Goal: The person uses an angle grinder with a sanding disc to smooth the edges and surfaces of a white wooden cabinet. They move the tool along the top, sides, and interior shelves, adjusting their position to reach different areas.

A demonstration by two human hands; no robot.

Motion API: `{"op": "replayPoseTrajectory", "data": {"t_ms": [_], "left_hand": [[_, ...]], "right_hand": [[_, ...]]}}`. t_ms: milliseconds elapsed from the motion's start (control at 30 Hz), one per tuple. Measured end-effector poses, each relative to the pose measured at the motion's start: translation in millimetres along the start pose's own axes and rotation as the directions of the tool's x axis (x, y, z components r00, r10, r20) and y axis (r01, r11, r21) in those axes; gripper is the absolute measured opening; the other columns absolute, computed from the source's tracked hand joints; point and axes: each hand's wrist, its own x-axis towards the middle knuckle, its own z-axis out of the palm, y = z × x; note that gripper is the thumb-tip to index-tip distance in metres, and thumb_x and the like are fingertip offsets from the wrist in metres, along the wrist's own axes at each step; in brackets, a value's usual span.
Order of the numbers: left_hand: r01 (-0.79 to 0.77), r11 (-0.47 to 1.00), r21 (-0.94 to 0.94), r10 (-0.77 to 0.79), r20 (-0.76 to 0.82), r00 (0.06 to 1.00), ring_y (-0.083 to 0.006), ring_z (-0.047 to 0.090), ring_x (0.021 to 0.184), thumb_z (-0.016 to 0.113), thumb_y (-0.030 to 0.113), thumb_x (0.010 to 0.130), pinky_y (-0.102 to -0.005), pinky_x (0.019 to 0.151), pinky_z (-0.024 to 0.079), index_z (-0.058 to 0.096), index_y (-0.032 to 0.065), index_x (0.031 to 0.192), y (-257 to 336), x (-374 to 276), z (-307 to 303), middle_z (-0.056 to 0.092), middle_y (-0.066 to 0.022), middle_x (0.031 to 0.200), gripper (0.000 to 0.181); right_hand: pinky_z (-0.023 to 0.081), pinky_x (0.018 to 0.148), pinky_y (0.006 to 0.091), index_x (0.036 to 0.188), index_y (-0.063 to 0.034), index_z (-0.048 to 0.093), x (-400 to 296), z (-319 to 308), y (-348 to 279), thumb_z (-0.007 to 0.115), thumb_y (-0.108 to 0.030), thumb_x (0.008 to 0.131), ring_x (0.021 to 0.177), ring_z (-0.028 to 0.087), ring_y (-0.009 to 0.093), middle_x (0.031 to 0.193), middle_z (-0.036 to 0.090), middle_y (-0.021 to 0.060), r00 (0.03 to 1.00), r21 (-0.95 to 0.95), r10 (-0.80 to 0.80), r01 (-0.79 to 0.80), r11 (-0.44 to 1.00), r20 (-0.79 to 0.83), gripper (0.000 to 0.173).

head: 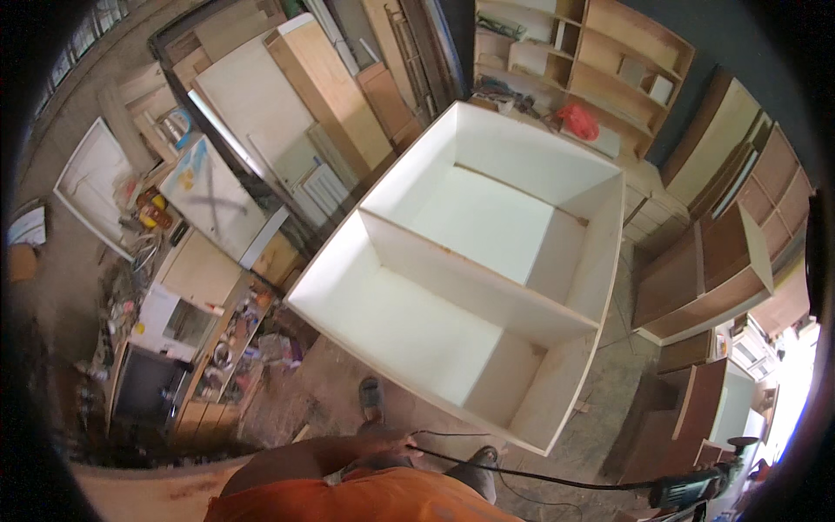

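Observation:
My left hand (pixel 406 442) is low in the middle of the view, in front of my orange shirt, with its fingers closed around a black power cable (pixel 535 477). The cable runs right to a corded power tool (pixel 688 489) with a teal body and a small disc, like an angle grinder, at the lower right edge. My right hand is not in view. Before me lies a large open cabinet carcass (pixel 479 277), white inside, its open side up. One divider splits it into two compartments, each with a bare, beige strip at the right.
A cluttered workbench (pixel 228 352) with tools and scraps stands at the left. Boards and panels (pixel 254 111) lean behind it. Wooden shelving (pixel 626 72) and a red plastic bag (pixel 578 122) are at the back. Brown cabinets (pixel 701 274) line the right. A thin cord (pixel 545 502) lies on the floor.

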Motion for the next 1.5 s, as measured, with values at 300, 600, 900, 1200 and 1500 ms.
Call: {"op": "replayPoseTrajectory", "data": {"t_ms": [300, 600, 900, 1200, 1500], "left_hand": [[-0.199, 0.953, -0.227, 0.086, -0.427, 0.9, -0.0213, 0.06, 0.07, 0.048, 0.062, 0.094, -0.0369, 0.069, 0.048, 0.072, 0.0023, 0.093, -176.2, -78.8, -85.7, 0.062, -0.0108, 0.07, 0.064], [-0.097, 0.735, -0.672, -0.28, -0.43, 0.858, -0.0182, 0.059, 0.059, 0.053, 0.045, 0.097, -0.0335, 0.059, 0.046, 0.063, 0.0028, 0.077, -205.5, -285.2, -208.3, 0.061, -0.0052, 0.064, 0.048], [-0.238, 0.369, -0.899, -0.372, -0.377, 0.848, -0.017, 0.056, 0.059, 0.059, 0.034, 0.094, -0.0321, 0.052, 0.042, 0.062, 0.0018, 0.087, -269.0, -394.3, -282.8, 0.062, -0.0088, 0.073, 0.033], [-0.145, -0.025, -0.989, -0.366, -0.125, 0.922, -0.0161, 0.052, 0.055, 0.039, 0.052, 0.102, -0.0309, 0.052, 0.042, 0.061, 0.0086, 0.085, -369.3, -276.3, -263.4, 0.058, -0.0047, 0.068, 0.051], [-0.021, -0.118, -0.993, -0.407, 0.029, 0.913, -0.0173, 0.042, 0.043, 0.032, 0.051, 0.104, -0.0326, 0.046, 0.036, 0.062, 0.0075, 0.082, -480.0, -264.8, -266.9, 0.049, -0.0049, 0.055, 0.057]], "right_hand": [[0.057, 0.074, 0.0399, 0.111, -0.0061, 0.057, -99.5, 163.2, 36.4, 0.065, -0.031, 0.083, 0.081, 0.066, 0.026, 0.09, 0.064, 0.0121, 1.0, 0.132, -0.017, 0.02, 0.991, -0.023, 0.038], [0.057, 0.075, 0.0388, 0.114, -0.0032, 0.057, -102.4, 168.3, 143.3, 0.065, -0.03, 0.086, 0.08, 0.066, 0.026, 0.09, 0.065, 0.0136, 0.989, 0.14, 0.144, -0.145, 0.979, 0.015, 0.04], [0.055, 0.083, 0.0398, 0.12, 0.0038, 0.055, -125.7, 165.1, 297.4, 0.063, -0.027, 0.09, 0.088, 0.066, 0.027, 0.101, 0.065, 0.0166, 0.907, -0.044, 0.418, -0.416, 0.908, 0.056, 0.043], [0.052, 0.074, 0.0333, 0.111, -0.004, 0.06, -165.0, 360.9, 424.8, 0.071, -0.017, 0.079, 0.081, 0.063, 0.021, 0.096, 0.063, 0.0081, 0.91, -0.325, 0.414, -0.395, 0.859, -0.01, 0.035], [0.05, 0.075, 0.0358, 0.108, -0.0015, 0.064, -287.7, 669.4, 633.7, 0.076, -0.015, 0.068, 0.083, 0.061, 0.02, 0.094, 0.067, 0.007, 0.842, -0.729, 0.454, -0.112, 0.675, 0.29, 0.043]]}}
